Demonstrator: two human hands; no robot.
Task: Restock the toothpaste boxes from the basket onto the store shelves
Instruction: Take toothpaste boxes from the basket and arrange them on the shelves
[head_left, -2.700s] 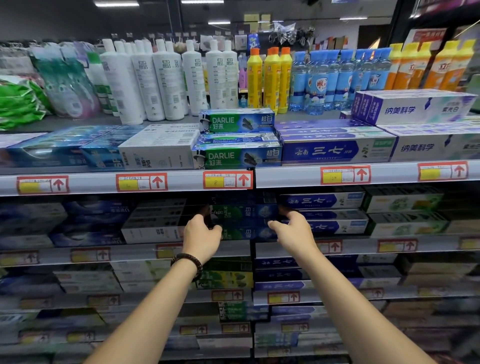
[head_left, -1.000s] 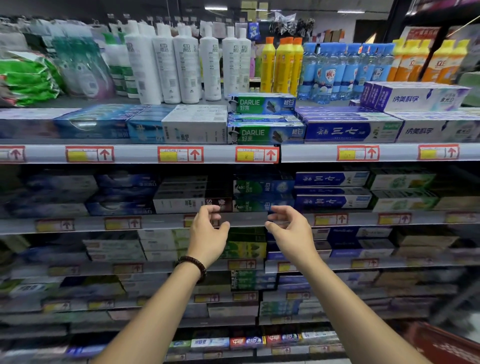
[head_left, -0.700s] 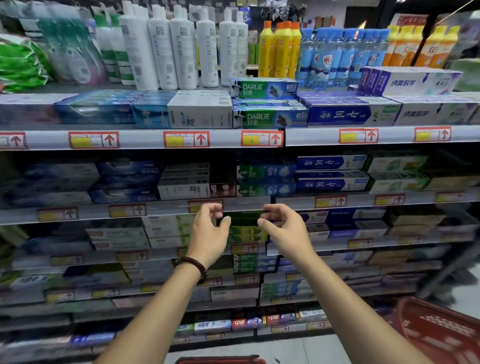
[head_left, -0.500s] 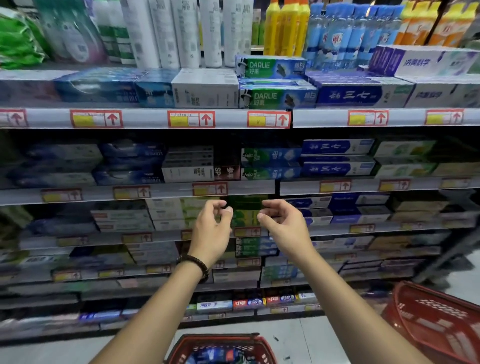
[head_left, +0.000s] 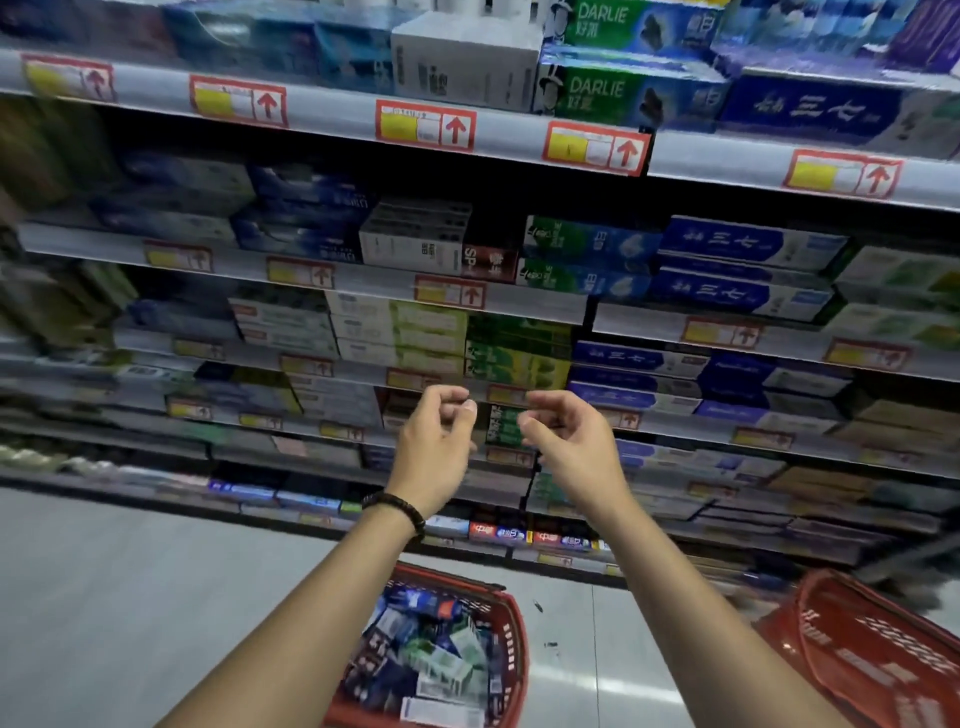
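A red basket (head_left: 511, 639) stands on the floor below my arms, filled with several mixed toothpaste boxes (head_left: 431, 654). Rows of stacked toothpaste boxes fill the store shelves (head_left: 332, 111) ahead, among them green Darlie boxes (head_left: 613, 96) on the upper shelf. My left hand (head_left: 436, 447), with a dark bead bracelet at the wrist, and my right hand (head_left: 566, 441) hang side by side in the air in front of the middle shelves. Both have loosely curled fingers and hold nothing.
A second red basket (head_left: 872, 654) sits at the lower right. Grey floor (head_left: 130, 597) spreads to the left of the baskets. Red and yellow price tags (head_left: 426, 127) line the shelf edges.
Both hands have drawn back from the second shelf's Darlie boxes and dropped lower, holding nothing. The view has tilted down, bringing the floor and both red baskets into sight.
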